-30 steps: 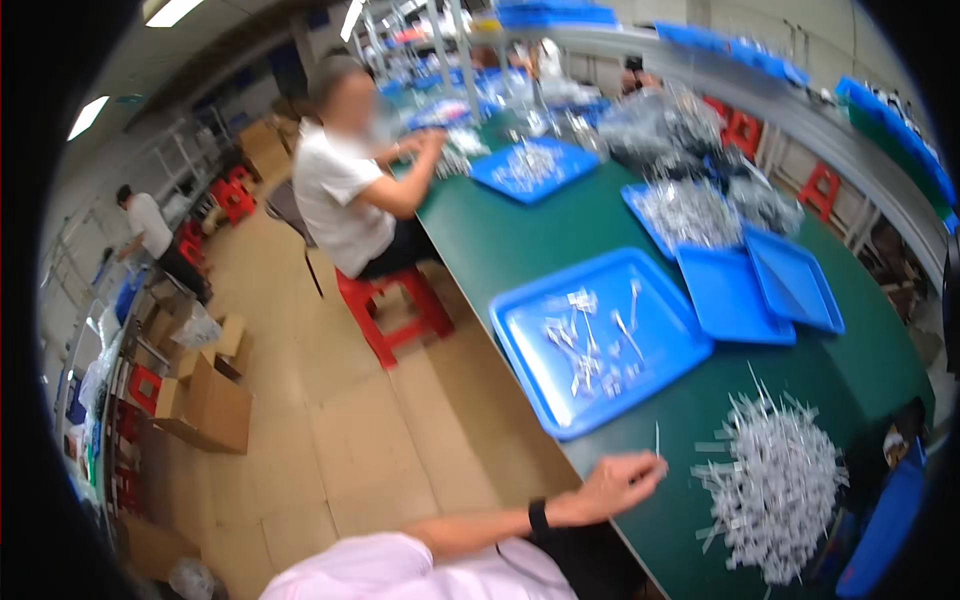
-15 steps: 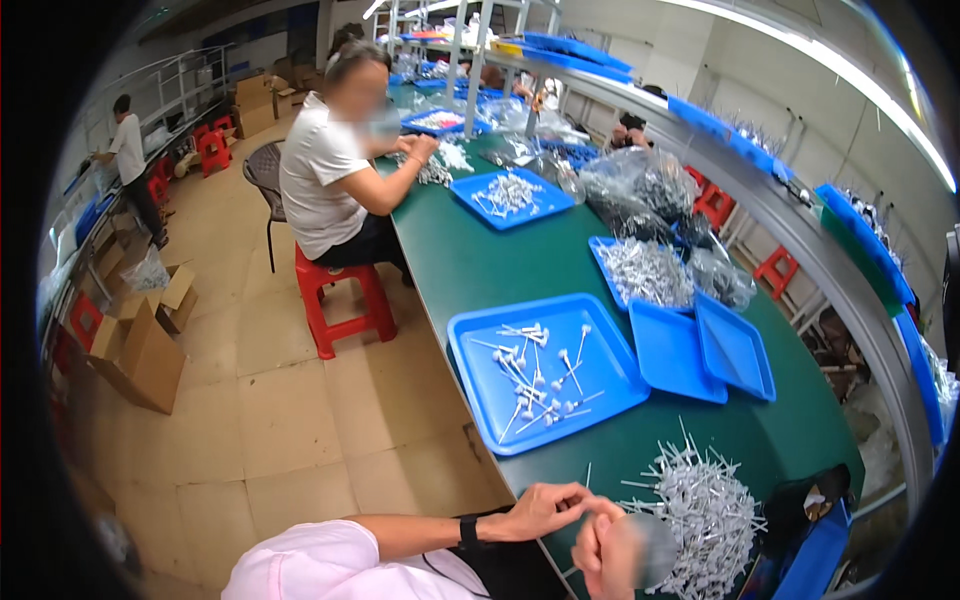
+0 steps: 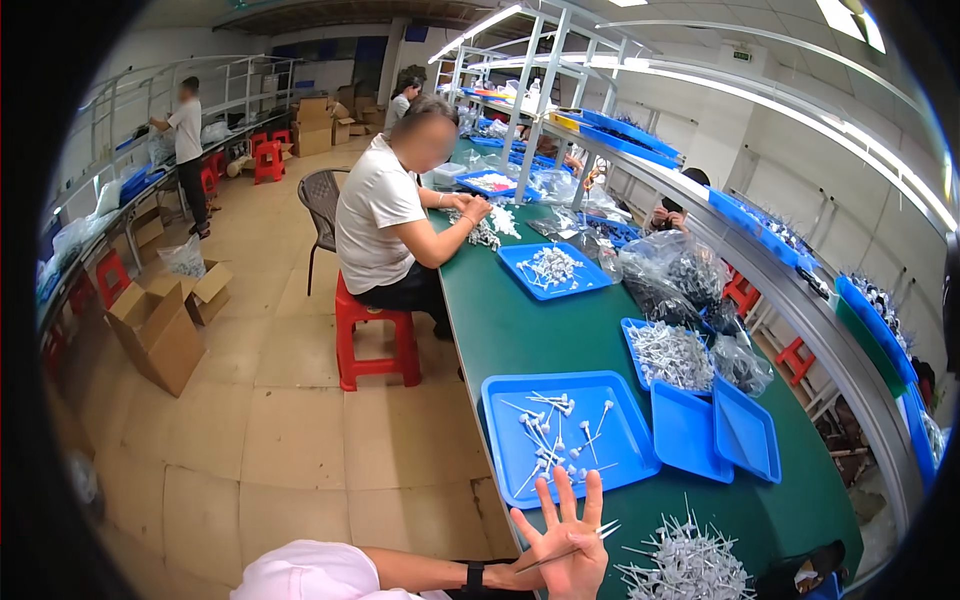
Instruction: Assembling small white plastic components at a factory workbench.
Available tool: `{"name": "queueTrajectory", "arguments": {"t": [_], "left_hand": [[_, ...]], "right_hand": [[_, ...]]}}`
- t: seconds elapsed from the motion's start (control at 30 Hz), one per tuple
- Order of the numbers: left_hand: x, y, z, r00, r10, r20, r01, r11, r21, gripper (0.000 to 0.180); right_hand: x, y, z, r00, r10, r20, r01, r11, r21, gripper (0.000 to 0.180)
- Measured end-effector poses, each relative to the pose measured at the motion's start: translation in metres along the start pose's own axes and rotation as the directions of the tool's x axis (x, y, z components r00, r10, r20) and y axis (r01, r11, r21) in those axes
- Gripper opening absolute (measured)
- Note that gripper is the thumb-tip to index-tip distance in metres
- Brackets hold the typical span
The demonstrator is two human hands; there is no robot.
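Note:
My right hand (image 3: pixel 570 548) is raised palm toward me at the table's near edge, its fingers spread upward. A thin pale stick (image 3: pixel 560 556) crosses its palm, apparently held by the folded thumb, with light pointed tips showing beside it. My left hand (image 3: pixel 512 577), below a dark wristband, is mostly hidden behind the right one, fingers out of sight. Beyond the hands lies a blue tray (image 3: pixel 632 440) with several loose thin-stemmed pieces with pale round heads (image 3: pixel 545 440). To the right of my right hand is a heap of similar white-grey stemmed pieces (image 3: pixel 690 565).
Two blue trays (image 3: pixel 690 432) overlap right of the large one, near a filled tray (image 3: pixel 668 358) and clear plastic bags (image 3: pixel 670 275). A metal shelf frame (image 3: pixel 760 245) runs along the right. A person in white (image 3: pixel 378 215) sits across the green table (image 3: pixel 510 335).
My right hand has opened its fingers upward, palm toward me, the stick now across it. My left hand has slipped behind it. The view has tilted up.

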State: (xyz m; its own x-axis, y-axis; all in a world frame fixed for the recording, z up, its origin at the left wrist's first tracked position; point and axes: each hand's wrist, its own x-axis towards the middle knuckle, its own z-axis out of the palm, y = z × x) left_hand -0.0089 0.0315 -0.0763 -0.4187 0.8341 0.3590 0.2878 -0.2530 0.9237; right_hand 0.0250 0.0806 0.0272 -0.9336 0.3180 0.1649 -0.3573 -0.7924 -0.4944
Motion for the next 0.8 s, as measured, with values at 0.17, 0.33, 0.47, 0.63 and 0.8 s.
{"name": "queueTrajectory", "arguments": {"t": [0.17,0.33,0.47,0.63,0.8], "left_hand": [[-0.002,-0.001,-0.003,1.000,0.002,-0.011,-0.002,1.000,-0.007,0.019],[-0.001,-0.006,-0.003,0.999,0.023,-0.037,-0.024,1.000,-0.010,0.018],[0.002,-0.006,0.002,0.996,0.062,-0.068,-0.063,0.998,-0.011,0.018],[0.006,0.010,-0.006,0.999,-0.035,-0.013,0.035,0.999,0.012,0.016],[0.005,0.007,-0.004,0.999,-0.021,-0.034,0.020,1.000,-0.010,0.015]], "right_hand": [[-0.002,0.004,-0.003,0.999,0.042,-0.010,-0.042,0.998,-0.043,0.089],[-0.027,0.004,0.021,0.980,-0.005,-0.200,0.000,1.000,-0.025,0.068],[-0.078,-0.012,-0.010,0.986,0.040,-0.162,-0.046,0.998,-0.032,0.069],[-0.104,-0.021,0.013,0.840,-0.076,-0.538,-0.033,0.981,-0.190,0.050],[-0.114,-0.021,-0.027,0.747,-0.346,-0.567,-0.108,0.780,-0.617,0.024]]}}
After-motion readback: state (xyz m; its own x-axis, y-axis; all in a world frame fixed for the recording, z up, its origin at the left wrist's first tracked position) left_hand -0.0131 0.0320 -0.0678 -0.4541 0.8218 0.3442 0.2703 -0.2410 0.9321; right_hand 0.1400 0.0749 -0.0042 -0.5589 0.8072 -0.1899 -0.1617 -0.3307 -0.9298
